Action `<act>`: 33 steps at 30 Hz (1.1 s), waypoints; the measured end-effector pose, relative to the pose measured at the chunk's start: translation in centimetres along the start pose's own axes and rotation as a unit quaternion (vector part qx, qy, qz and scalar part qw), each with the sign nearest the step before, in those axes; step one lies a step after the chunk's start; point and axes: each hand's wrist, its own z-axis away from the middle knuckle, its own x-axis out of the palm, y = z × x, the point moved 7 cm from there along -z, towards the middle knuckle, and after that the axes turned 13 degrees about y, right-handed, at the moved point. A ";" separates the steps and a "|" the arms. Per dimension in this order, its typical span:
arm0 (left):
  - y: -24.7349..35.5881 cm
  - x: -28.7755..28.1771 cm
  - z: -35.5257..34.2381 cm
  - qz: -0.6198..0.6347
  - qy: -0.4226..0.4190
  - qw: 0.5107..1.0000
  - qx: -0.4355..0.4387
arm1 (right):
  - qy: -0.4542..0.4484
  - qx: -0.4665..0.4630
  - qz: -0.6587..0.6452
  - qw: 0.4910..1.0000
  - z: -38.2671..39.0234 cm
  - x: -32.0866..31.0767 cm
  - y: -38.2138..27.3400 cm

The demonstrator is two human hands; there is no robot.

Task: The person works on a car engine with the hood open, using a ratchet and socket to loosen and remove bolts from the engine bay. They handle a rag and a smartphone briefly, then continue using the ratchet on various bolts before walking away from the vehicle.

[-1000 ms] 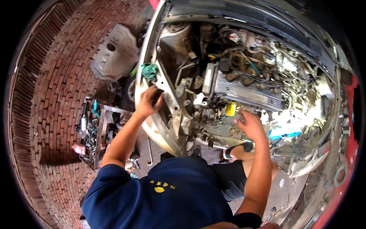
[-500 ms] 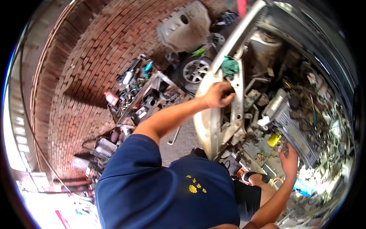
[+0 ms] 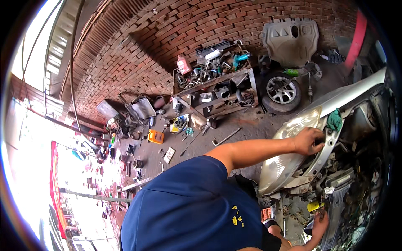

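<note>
My left hand (image 3: 310,141) lies at the front of a car with its bodywork opened up. Its fingers are curled against the edge of the perforated metal crossbar (image 3: 328,146), beside the headlight (image 3: 289,133). A crumpled green cloth (image 3: 334,120) sits on that bar just beyond. Lower down, my right hand (image 3: 320,224) reaches in beside the finned radiator (image 3: 338,209). Its fingers are pinched together right by a yellow cylindrical piece (image 3: 314,206); what lies between them is too small to make out.
A loose wheel (image 3: 283,93) stands left of the car, near a grey plastic cover (image 3: 292,44) against the brick wall (image 3: 163,37). A metal bench (image 3: 252,85) carries jumbled tools and parts. On the floor are a bent metal bar (image 3: 226,137) and an orange jug (image 3: 155,137).
My view has swung left, bringing in more of the floor and wall and shifting the car rightward. The left hand stays at the crossbar; the right stays by the yellow piece.
</note>
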 end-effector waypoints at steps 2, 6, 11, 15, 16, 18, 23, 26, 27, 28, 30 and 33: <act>0.0 -0.1 0.9 0.018 -0.004 1.000 -0.019 | -0.008 -0.004 -0.010 1.000 -0.1 0.3 -0.1; 0.5 1.0 0.6 -0.010 -0.033 0.999 0.005 | 0.011 -0.011 0.019 1.000 -0.1 0.2 2.2; -0.2 1.1 0.6 -0.002 -0.037 0.999 0.006 | -0.016 0.044 -0.015 0.999 -0.2 -0.1 1.4; -1.7 1.5 1.0 -0.013 -0.042 0.998 -0.034 | 0.018 -0.023 -0.019 0.999 -1.9 0.7 5.9; -2.1 0.5 1.3 -0.025 -0.015 0.999 -0.037 | 0.002 -0.026 -0.013 1.000 -2.3 1.3 4.4; -1.7 0.0 1.9 -0.013 -0.009 0.997 -0.070 | -0.003 0.006 0.007 1.000 -1.8 1.4 3.3; 5.5 -3.7 9.5 0.063 0.175 0.981 0.049 | -0.010 0.040 0.011 0.999 -0.7 1.5 6.6; 9.9 -6.3 16.6 0.095 0.080 0.990 0.062 | 0.047 -0.014 0.007 0.999 0.6 -0.3 13.2; 10.0 -7.0 18.4 0.143 -0.021 0.990 0.004 | 0.076 -0.035 0.000 0.996 1.1 -0.7 13.9; 9.8 -8.6 20.4 0.146 0.002 0.989 -0.002 | 0.056 -0.039 -0.003 0.998 0.4 0.1 12.0; 8.8 -12.5 22.4 0.120 0.036 0.992 -0.017 | -0.079 0.010 0.133 0.988 -0.3 2.7 2.0; 7.0 -14.7 24.3 0.188 -0.172 0.959 -0.123 | -0.061 0.048 0.144 0.986 1.1 1.3 2.1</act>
